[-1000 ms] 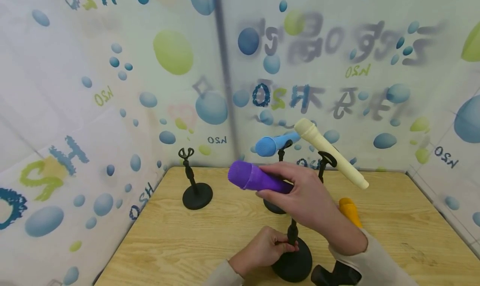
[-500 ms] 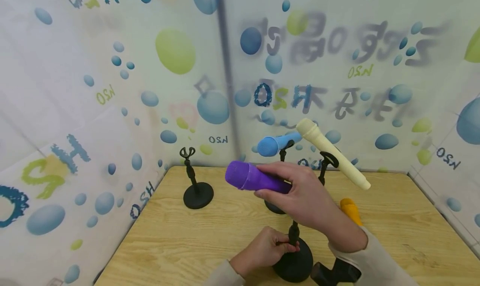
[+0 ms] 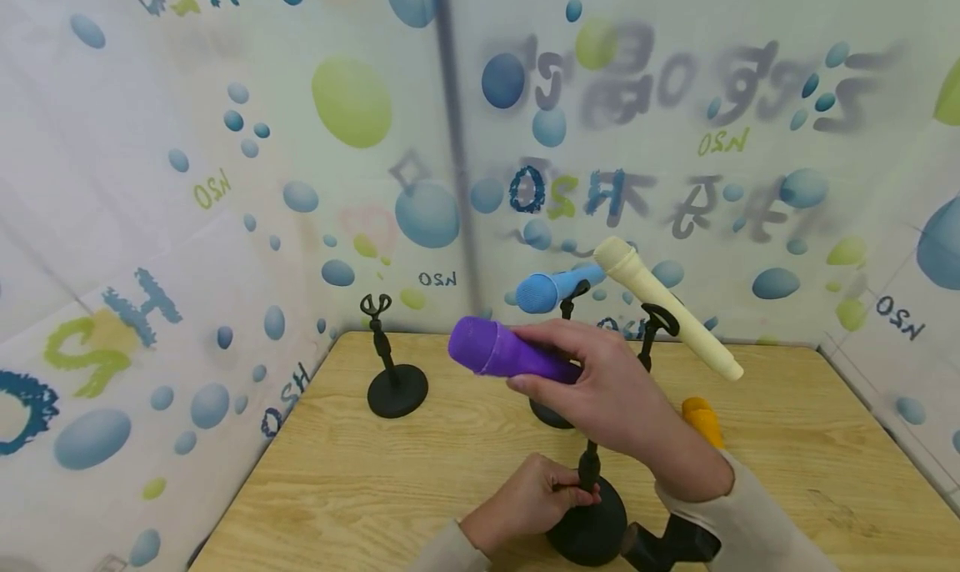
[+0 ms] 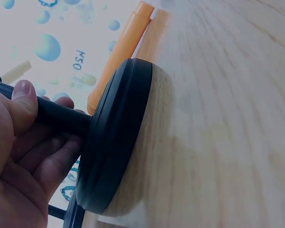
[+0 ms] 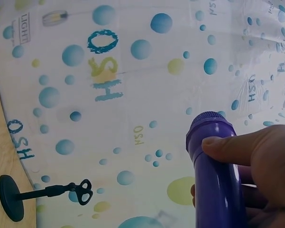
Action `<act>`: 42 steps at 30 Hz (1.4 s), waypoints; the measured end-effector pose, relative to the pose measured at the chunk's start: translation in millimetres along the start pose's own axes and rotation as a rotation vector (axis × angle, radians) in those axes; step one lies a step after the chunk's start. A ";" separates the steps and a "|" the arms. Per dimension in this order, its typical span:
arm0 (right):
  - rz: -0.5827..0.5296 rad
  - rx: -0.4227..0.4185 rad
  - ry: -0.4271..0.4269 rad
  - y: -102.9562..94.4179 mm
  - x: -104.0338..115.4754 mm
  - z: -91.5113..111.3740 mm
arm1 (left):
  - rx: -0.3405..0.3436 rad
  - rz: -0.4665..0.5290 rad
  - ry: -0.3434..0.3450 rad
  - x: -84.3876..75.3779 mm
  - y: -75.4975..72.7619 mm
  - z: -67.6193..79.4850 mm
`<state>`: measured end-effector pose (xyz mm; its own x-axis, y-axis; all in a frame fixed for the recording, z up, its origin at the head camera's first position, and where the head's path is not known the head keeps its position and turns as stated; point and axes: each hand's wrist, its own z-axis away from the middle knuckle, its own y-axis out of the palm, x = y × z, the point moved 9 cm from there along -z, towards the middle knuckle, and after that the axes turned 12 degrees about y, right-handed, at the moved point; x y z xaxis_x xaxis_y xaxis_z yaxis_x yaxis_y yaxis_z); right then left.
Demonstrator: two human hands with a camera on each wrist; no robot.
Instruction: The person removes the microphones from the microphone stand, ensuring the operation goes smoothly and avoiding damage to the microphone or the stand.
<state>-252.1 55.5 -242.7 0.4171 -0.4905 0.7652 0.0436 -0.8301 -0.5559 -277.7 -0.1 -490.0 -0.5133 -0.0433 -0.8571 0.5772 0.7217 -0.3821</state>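
Note:
My right hand (image 3: 600,380) grips a purple microphone (image 3: 487,347) by its body, its head pointing left above the front stand. In the right wrist view the thumb presses near the head of this purple microphone (image 5: 216,166). Below, my left hand (image 3: 528,501) pinches the post of a black microphone stand (image 3: 588,526). The left wrist view shows thumb and fingers round the post just above the round base (image 4: 116,137), which sits on the table. The top of this stand is hidden behind my right hand.
Behind are a blue microphone (image 3: 543,293) and a cream microphone (image 3: 667,309), each on a stand. A bare black stand (image 3: 393,388) stands at the back left. An orange microphone (image 3: 701,422) and a black object (image 3: 671,543) lie on the wooden table (image 3: 337,480), right of the held stand.
The purple microphone has shifted slightly left and up in my right hand's grip. My left hand stays on the stand's post.

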 end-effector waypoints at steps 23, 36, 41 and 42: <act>0.059 -0.016 -0.074 5.5 10.0 -1.0 | -0.017 0.010 0.005 1.4 -0.1 -0.5; 0.005 -0.050 -0.067 8.9 13.5 -3.3 | -0.026 0.035 -0.001 1.3 -0.8 0.4; 0.011 -0.038 -0.081 9.8 15.0 -3.5 | -0.022 0.020 -0.003 1.6 -0.5 0.6; 0.013 -0.034 -0.084 10.1 15.3 -3.7 | -0.021 0.017 -0.003 1.7 -0.5 0.5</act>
<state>-248.6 38.6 -235.4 0.4923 -0.4785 0.7271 0.0078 -0.8329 -0.5534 -278.6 -0.8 -491.5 -0.5018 -0.0328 -0.8644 0.5723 0.7367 -0.3602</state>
